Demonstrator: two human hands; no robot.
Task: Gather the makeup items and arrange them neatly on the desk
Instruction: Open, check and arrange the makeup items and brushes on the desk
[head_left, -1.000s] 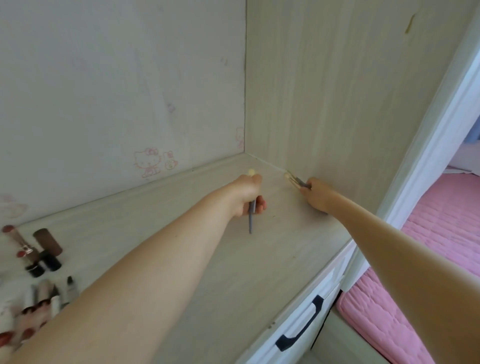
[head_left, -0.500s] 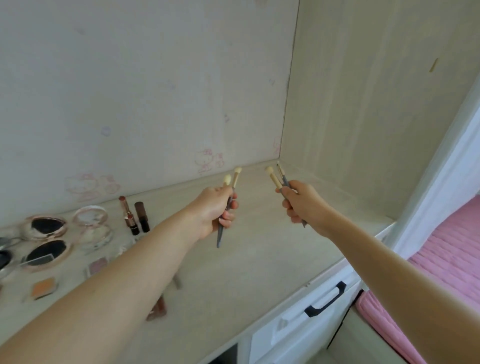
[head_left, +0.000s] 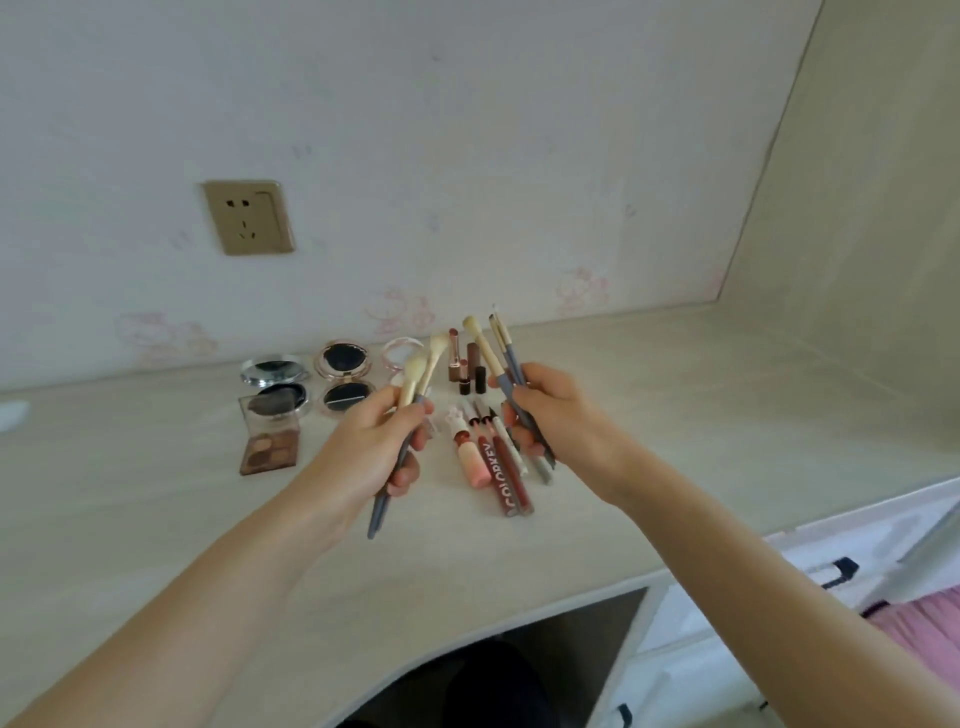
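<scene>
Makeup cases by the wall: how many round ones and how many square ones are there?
Silver round compact, open: 1
Rose-gold round compact, open: 1
Clear pink round case, partly hidden: 1
Square eyeshadow palette, open: 1
Total: 4 (3 round, 1 square)

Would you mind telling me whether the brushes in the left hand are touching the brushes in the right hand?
Apart. The head view shows desk and lipsticks between the left hand's brushes and the right hand's brushes, with each bundle gripped separately.
</scene>
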